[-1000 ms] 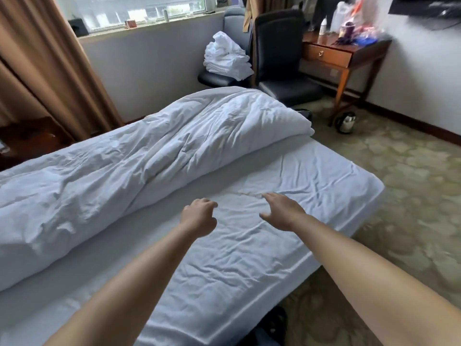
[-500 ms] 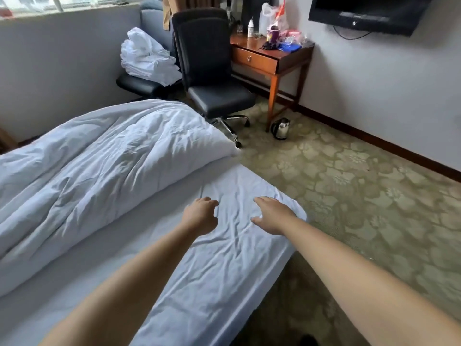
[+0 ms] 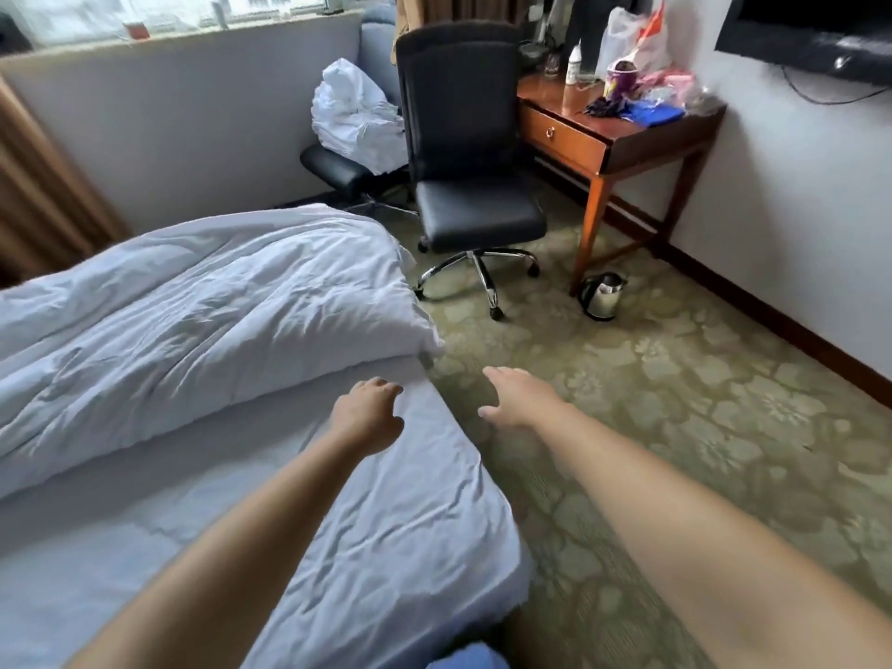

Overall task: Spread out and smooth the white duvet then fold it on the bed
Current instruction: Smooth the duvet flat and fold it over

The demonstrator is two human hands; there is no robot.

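The white duvet [image 3: 193, 321] lies bunched in a long roll along the far side of the bed [image 3: 367, 538], its end reaching the bed's foot corner. My left hand [image 3: 367, 412] hovers over the sheet near that corner, fingers loosely curled, holding nothing. My right hand [image 3: 516, 395] is stretched out past the bed's edge, above the carpet, fingers relaxed and empty. Both hands are a short way from the duvet's end and do not touch it.
A black office chair [image 3: 470, 185] stands just beyond the bed's foot. A pile of white linen [image 3: 357, 118] sits on a second seat behind it. A wooden desk [image 3: 613, 137] with clutter stands by the wall, and a kettle [image 3: 601, 296] sits on the patterned carpet.
The view has swung right toward the foot of the bed. My right hand now hangs over the carpet instead of the sheet; my left hand is near the bed's corner.
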